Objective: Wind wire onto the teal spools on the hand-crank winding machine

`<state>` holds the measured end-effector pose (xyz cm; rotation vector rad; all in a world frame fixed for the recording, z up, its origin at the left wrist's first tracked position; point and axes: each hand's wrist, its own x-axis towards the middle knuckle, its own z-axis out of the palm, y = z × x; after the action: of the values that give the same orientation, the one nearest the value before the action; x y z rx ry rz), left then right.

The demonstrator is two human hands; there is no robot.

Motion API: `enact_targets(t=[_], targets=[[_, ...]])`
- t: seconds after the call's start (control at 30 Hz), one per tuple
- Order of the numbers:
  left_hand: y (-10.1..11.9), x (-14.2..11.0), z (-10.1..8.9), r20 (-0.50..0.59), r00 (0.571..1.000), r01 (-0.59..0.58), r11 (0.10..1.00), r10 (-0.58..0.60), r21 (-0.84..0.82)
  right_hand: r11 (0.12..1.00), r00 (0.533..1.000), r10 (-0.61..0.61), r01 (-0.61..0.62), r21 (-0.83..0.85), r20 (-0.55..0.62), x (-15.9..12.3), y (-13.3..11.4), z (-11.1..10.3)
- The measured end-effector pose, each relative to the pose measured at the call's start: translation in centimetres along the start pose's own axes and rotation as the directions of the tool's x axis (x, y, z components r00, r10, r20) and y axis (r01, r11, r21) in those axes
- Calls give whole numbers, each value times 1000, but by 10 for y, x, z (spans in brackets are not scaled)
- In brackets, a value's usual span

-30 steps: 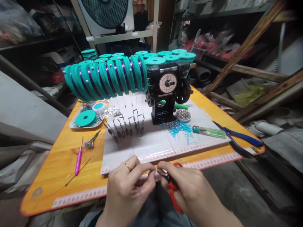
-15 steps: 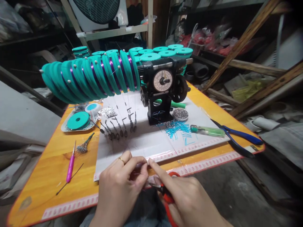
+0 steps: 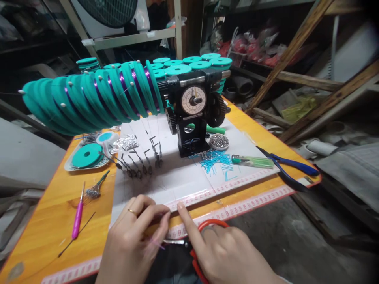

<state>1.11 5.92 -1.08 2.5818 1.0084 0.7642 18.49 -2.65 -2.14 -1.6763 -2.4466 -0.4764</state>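
Note:
My left hand (image 3: 134,230) is closed in a pinch at the front edge of the white board (image 3: 166,185). A thin purple line (image 3: 157,243) shows below its fingers. My right hand (image 3: 227,252) is wrapped round red-handled scissors (image 3: 211,223), whose blades point left toward the left hand. Its index finger stretches forward to the pink measuring tape (image 3: 197,199) along the board's edge. Beyond the hands, several dark fishing swivels and small weights (image 3: 139,169) hang on fine lines beneath a row of teal foam spools (image 3: 112,96) wound with purple line.
A black winding device with a dial (image 3: 194,100) carries the spools. On the table lie blue-handled pliers (image 3: 296,165), a green cutter (image 3: 253,161), blue stoppers (image 3: 216,159), a dish of metal beads (image 3: 219,141), a pink hook tool (image 3: 77,219) and a tray (image 3: 69,166) with a spool.
The view has shifted, so the table things sit further left. The scissor blades now show more plainly below my left fingers, and purple line has come into sight there.

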Motion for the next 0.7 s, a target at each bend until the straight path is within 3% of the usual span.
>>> enact_targets(t=[0.17, 0.33, 0.53, 0.7], targets=[[-7, -7, -2, 12, 1000, 3, 1000, -2, -25, 999, 999, -43, 43, -24, -24, 6, 6, -7], [-7, -10, 0, 2, 995, 104, 989, -105, -104, 999, 998, -51, 51, -11, -30, 7, 7, -7], [-6, -7, 0, 12, 996, 90, 988, -90, -127, 998, 998, -58, 58, 4, -4, 7, 7, -6], [-9, -8, -1, 8, 998, 55, 993, -54, -101, 999, 997, -44, 43, -8, -65, 3, 8, -3]])
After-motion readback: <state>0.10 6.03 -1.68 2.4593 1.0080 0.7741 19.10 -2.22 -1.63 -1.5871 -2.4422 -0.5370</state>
